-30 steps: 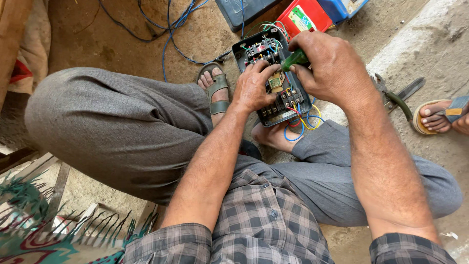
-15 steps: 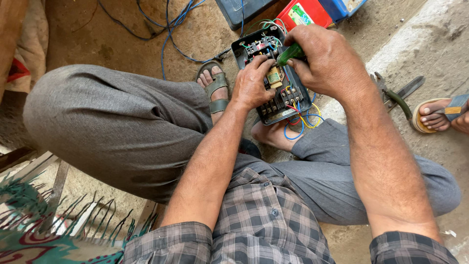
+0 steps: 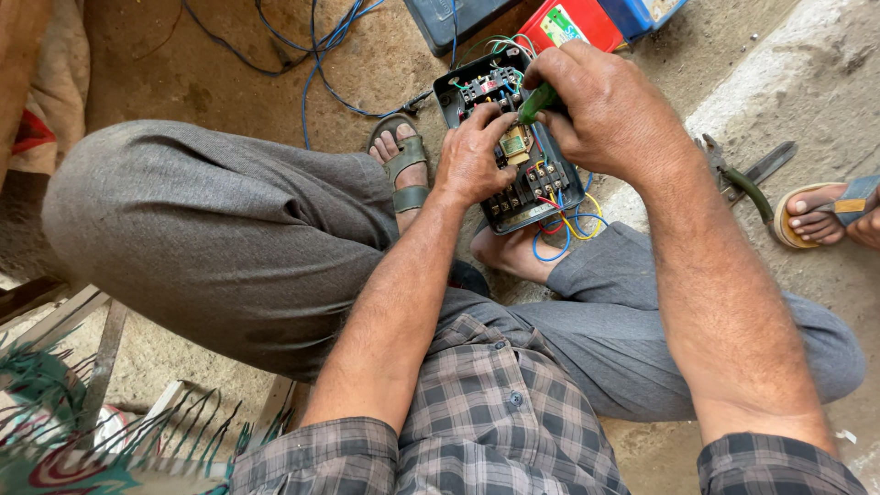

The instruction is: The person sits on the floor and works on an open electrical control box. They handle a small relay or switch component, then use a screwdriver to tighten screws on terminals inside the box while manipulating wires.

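Gripping a green-handled screwdriver [image 3: 536, 103], the right hand [image 3: 610, 115] is closed tight around the handle, its tip pointed down into the open control box [image 3: 513, 147]. The left hand [image 3: 472, 156] lies on the box's near side, fingers [image 3: 486, 119] curled loosely over the terminal blocks, steadying the unit; whether they pinch a wire cannot be told. The box rests tilted on the person's bare foot [image 3: 513, 252] and lower leg, coloured wires [image 3: 568, 220] spilling from its lower end. Compared with a second ago, both hands sit in nearly the same place; the right hand has turned slightly over the tool and the tip has stayed at the same spot near the box's middle. That points to continued work on one terminal, with no move to another. Outward from the box: a sandalled foot [image 3: 403, 160] to its left, blue cables [image 3: 316, 46] on the dirt floor beyond, a red case [image 3: 573, 23] behind, pliers [image 3: 747, 179] on the ground to the right. Another person's foot [image 3: 816, 215] shows at the right edge.
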